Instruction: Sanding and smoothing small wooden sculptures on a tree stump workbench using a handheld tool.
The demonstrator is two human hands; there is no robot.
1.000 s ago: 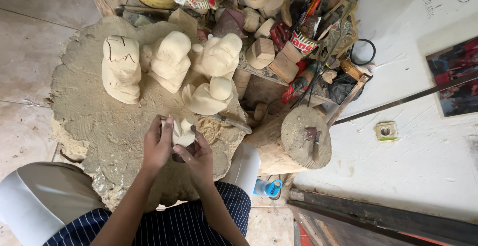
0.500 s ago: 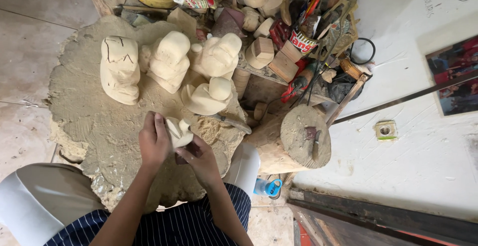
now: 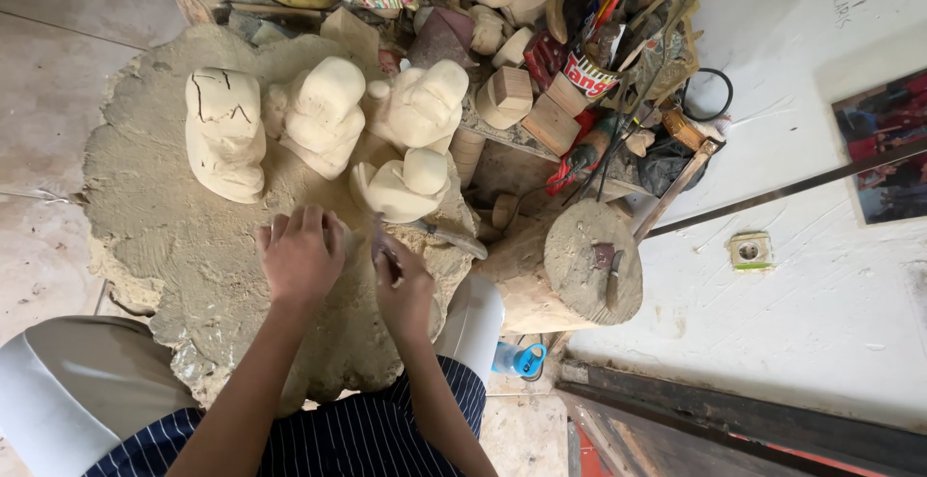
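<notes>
Two hands at work on a dust-covered surface, below a row of pale wooden carvings.

The left hand lies knuckles up, fingers curled over something hidden beneath — whether it grips anything cannot be told. Just beside it, the right hand is closed on a thin carving tool. Right above that hand sits the small carving; the cracked carving stands up-left of the left hand — the round log stump well to the right.

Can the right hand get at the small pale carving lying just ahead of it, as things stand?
Probably yes. The right hand sits just short of the small carving, with only bare sawdust-covered work surface and a thin tool lying between. The hand seems to grip something, so it may need freeing first.
</notes>
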